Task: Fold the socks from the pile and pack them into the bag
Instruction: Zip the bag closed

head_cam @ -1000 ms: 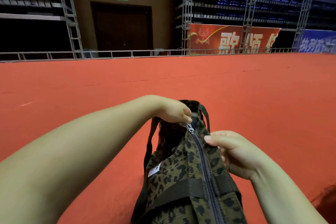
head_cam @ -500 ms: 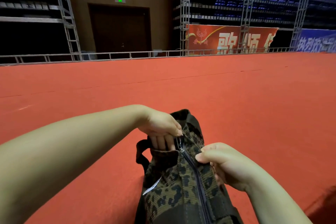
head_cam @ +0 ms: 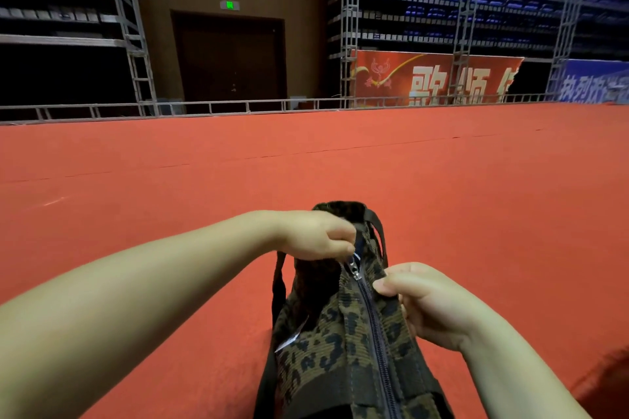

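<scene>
In the head view, a leopard-print bag (head_cam: 343, 343) lies on the red carpet (head_cam: 476, 197), close in front of the person. The zipper pull (head_cam: 354, 267) is pinched by the left hand (head_cam: 316, 236) near the far end, while the fabric beside the zipper track is gripped by the right hand (head_cam: 429, 306). No socks are seen. The zipper is probably best run with the fabric kept taut and the pull drawn straight along the track, so nothing is snagged.

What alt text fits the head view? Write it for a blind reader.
A person's left hand pinches the metal zipper pull of a brown leopard-print fabric bag, while the right hand grips the bag's top edge beside the zipper. The bag lies on a red carpet floor.
</scene>
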`<action>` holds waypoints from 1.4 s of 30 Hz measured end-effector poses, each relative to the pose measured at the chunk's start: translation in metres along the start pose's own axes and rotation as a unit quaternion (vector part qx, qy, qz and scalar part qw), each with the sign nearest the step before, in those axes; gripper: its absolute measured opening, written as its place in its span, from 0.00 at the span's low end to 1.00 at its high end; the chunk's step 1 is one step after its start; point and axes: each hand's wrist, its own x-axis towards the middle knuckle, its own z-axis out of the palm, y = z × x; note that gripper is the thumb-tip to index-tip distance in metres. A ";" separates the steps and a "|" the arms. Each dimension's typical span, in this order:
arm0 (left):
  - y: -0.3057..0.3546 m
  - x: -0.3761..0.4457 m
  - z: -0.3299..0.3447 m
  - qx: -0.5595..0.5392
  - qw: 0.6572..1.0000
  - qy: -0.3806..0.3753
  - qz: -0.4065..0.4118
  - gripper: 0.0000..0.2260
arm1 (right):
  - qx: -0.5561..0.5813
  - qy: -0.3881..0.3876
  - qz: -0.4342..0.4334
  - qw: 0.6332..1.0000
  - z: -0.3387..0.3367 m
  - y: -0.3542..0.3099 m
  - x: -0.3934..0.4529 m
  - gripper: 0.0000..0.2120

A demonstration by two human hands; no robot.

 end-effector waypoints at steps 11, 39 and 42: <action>-0.040 0.044 -0.030 0.100 0.993 0.052 -0.021 0.05 | -0.046 -0.028 0.026 0.998 -0.009 -0.003 -0.007 0.12; -0.024 -0.035 0.039 -0.302 0.934 0.141 -0.129 0.30 | -0.355 0.174 0.007 0.919 -0.001 -0.045 0.039 0.17; -0.026 -0.078 0.049 -0.288 0.941 0.105 -0.146 0.29 | -0.440 0.195 0.019 0.877 0.008 -0.052 0.036 0.19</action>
